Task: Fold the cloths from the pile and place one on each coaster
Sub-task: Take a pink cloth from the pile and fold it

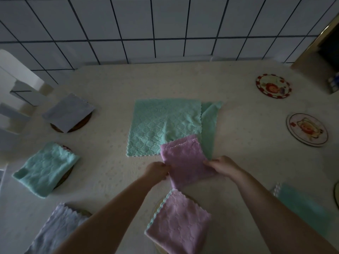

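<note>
Desk [238, 162], cream cover, against a tiled wall [165, 24] at 12 o'clock. Green pile [165, 125] remains at centre. Four folded cloths sit on coasters from 6 to 10 o'clock; two bare coasters [307, 129] at 2 o'clock. Left hand [157, 170] and right hand [222, 165] both pinch a folded pink cloth [185, 160] at the pile's near edge. Judged past halfway.

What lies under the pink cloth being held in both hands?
The far part of the pink cloth overlaps a spread green cloth; nearer, the tablecloth. Anything directly beneath is hidden.
</note>
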